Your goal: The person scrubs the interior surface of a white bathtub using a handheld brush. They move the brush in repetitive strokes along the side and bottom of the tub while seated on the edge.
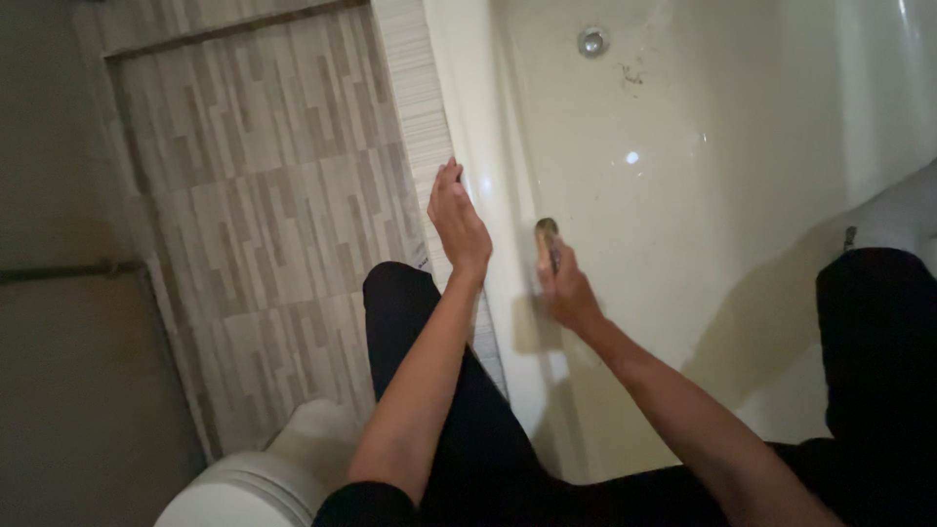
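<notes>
A white bathtub [683,185] fills the upper right, with a round metal drain [591,41] near the top. My left hand [456,221] rests flat on the tub's rim [459,107], fingers extended and together, holding nothing. My right hand [564,285] is inside the tub against its inner side wall, fingers closed around a small brownish object [547,230] whose tip sticks out above the hand; its kind is unclear. Both forearms are bare.
My legs in black trousers: one [429,390] outside the tub on the patterned grey tiled floor [264,195], the other [878,351] inside the tub at right. A white toilet [264,483] sits at the bottom left. Dark specks [632,73] mark the tub near the drain.
</notes>
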